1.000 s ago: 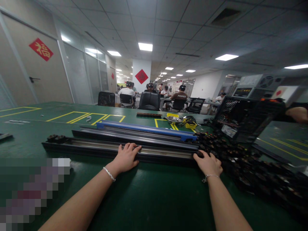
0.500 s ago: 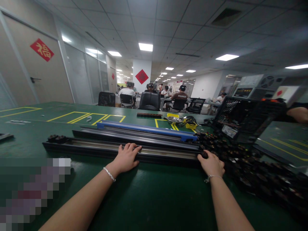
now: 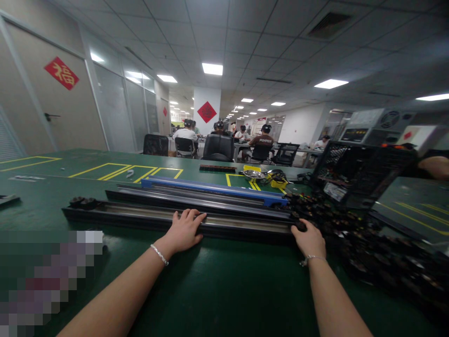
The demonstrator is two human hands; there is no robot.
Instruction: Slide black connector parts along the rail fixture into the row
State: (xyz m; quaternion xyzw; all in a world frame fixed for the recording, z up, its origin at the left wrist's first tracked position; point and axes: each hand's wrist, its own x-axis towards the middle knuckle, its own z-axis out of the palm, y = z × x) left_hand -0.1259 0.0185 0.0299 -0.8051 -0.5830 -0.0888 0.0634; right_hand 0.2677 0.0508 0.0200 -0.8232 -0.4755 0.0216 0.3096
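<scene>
A long black channel [image 3: 133,216] with a lighter inner groove lies across the green table. My left hand [image 3: 185,229] rests on its middle, fingers spread over the near edge and groove. At the channel's right end, my right hand [image 3: 309,238] has thumb and fingers round a small black part [image 3: 299,225]. Two similar dark parts [image 3: 83,202] sit in the channel's left end. Behind it lie a second black rail [image 3: 210,202] and a blue rail [image 3: 210,188].
A heap of small dark parts [image 3: 379,248] spreads at the right, beside an open black case [image 3: 361,173]. Farther back are a metal bowl [image 3: 254,174], a yellow holder [image 3: 278,181] and a dark strip [image 3: 217,168]. Another person's arm [image 3: 435,166] shows at the far right.
My right hand has shifted very slightly to the right at the channel's end. My left hand stays where it was.
</scene>
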